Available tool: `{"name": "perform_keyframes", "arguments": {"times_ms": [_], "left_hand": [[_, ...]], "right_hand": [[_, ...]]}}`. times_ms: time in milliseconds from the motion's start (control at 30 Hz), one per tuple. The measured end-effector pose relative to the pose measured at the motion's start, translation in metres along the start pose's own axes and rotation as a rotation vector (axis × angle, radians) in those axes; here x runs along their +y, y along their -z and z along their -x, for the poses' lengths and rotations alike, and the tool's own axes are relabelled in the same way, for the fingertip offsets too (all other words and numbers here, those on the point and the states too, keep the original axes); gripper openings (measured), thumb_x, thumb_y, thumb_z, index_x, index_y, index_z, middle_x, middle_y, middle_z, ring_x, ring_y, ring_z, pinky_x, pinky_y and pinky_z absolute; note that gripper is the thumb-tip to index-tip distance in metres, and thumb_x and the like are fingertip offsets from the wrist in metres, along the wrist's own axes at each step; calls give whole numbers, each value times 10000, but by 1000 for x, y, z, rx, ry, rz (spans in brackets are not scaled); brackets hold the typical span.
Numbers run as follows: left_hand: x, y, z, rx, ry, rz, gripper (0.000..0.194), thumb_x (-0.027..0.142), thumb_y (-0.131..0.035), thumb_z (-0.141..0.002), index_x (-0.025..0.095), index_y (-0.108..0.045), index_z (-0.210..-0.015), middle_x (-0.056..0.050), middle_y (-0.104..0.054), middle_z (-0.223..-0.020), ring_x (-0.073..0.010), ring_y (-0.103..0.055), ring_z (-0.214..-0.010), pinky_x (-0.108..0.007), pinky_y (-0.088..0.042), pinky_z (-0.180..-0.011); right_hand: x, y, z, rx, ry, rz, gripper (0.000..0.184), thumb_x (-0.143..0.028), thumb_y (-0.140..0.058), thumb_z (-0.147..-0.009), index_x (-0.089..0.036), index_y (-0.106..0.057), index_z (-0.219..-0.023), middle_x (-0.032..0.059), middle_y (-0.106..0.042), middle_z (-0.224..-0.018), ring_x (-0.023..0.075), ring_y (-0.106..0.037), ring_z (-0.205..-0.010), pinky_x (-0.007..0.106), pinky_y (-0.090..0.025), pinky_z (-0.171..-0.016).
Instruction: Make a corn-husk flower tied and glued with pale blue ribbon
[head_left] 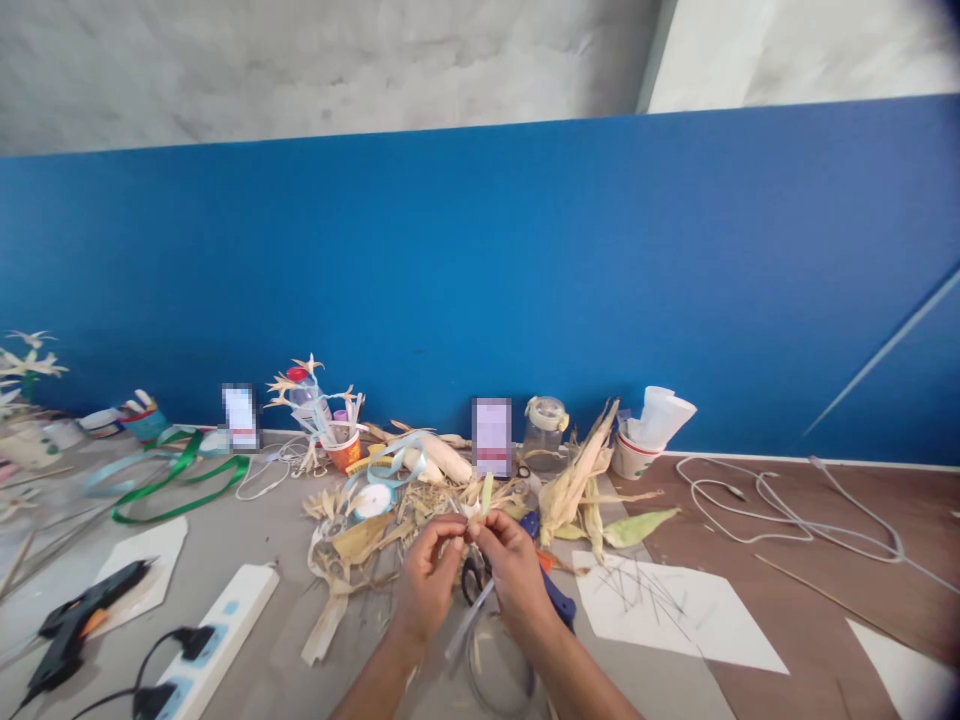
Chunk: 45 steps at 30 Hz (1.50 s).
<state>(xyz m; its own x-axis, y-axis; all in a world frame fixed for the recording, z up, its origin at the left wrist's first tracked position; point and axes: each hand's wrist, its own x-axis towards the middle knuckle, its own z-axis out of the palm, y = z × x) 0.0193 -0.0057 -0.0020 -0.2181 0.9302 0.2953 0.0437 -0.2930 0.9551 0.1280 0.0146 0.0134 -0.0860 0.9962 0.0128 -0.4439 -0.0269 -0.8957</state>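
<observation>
My left hand [431, 570] and my right hand [514, 560] meet at the fingertips over the middle of the table. Both pinch a small piece of corn husk [487, 490], pale with a greenish tip that sticks up above the fingers. Its lower part is hidden by the fingers. Behind and left of my hands spreads a heap of dried corn husks [420, 510]. Under my right hand lie a blue-handled tool [559, 605], partly covered, and a dark scissor handle [471, 580]. A clear round object [499, 665] rests between my forearms.
To the left are a power strip [232, 610], a black glue gun [82, 620] and green ribbon [180, 480]. A jar [545, 430], a phone [492, 435] and paper cups [637, 458] stand along the blue partition [480, 270]. Thin wires lie on white paper [697, 620] at right.
</observation>
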Motion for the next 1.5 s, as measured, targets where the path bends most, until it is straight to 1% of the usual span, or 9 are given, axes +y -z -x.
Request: {"name": "perform_keyframes", "arguments": {"times_ms": [133, 333, 600, 800, 933, 1067, 1167, 1333, 1500], "left_hand": [[1, 1, -3, 35, 135, 166, 225, 355, -601, -754, 178, -631, -890, -58, -675, -850, -195, -618, -803, -337, -483, -777], [2, 1, -5, 34, 173, 46, 213, 331, -645, -698, 173, -688, -833, -79, -689, -923, -223, -613, -880, -351, -476, -816], [1, -4, 2, -38, -43, -89, 235, 297, -597, -754, 223, -717, -942, -96, -666, -1057, -246, -576, -1038, -384, -439, -923], [2, -9, 9, -51, -102, -133, 281, 304, -584, -767, 237, -694, -1017, -95, -650, -1101, -250, -561, -1070, -402, -421, -956], [-2, -11, 9, -57, 45, 103, 311, 341, -610, -753, 210, -672, -1028, -112, -639, -1123, -259, -591, -1023, -411, -445, -919], [-3, -10, 3, -44, 248, 381, 304, 365, -597, -776, 184, -634, -1016, -99, -679, -998, -237, -637, -898, -408, -465, -864], [-2, -8, -2, -48, 330, 403, 287, 367, -636, -744, 163, -642, -945, -82, -691, -907, -221, -642, -826, -378, -480, -807], [-4, -7, -4, -56, 365, 378, 289, 369, -659, -715, 159, -639, -914, -46, -681, -784, -170, -615, -647, -320, -486, -664], [-7, -7, -5, -29, 346, 362, 245, 344, -671, -700, 157, -643, -856, -37, -662, -765, -152, -586, -640, -294, -470, -647]], "right_hand": [[-3, 1, 0, -46, -33, -44, 244, -363, -716, -620, -188, -547, -633, -11, -579, -646, 145, -516, -651, 275, -415, -687], [-1, 3, -2, -54, -5, -32, 218, -328, -729, -610, -178, -573, -636, -17, -570, -634, 132, -494, -632, 269, -403, -679], [4, 7, -7, 57, 84, 51, 179, -289, -674, -653, -169, -545, -618, -22, -532, -602, 120, -465, -596, 248, -386, -611], [5, 7, -6, 104, 96, 72, 151, -263, -649, -665, -168, -552, -600, -27, -529, -590, 118, -475, -594, 240, -394, -606], [-4, 7, -9, 72, 36, -15, 163, -272, -674, -639, -163, -564, -588, -29, -540, -560, 111, -476, -559, 235, -389, -582], [-8, 9, -12, -19, -56, -127, 189, -292, -699, -629, -154, -573, -598, -21, -558, -551, 100, -467, -523, 230, -376, -562], [-7, 9, -12, -56, -93, -121, 205, -302, -705, -624, -148, -573, -595, -18, -556, -551, 100, -465, -526, 229, -367, -553], [-2, 8, -12, -78, -86, 15, 167, -254, -674, -614, -149, -551, -570, -41, -498, -533, 88, -416, -508, 223, -346, -532], [-3, 7, -9, -79, 103, 325, 101, -182, -562, -690, -161, -560, -591, -10, -514, -629, 128, -483, -613, 245, -384, -605]]}}
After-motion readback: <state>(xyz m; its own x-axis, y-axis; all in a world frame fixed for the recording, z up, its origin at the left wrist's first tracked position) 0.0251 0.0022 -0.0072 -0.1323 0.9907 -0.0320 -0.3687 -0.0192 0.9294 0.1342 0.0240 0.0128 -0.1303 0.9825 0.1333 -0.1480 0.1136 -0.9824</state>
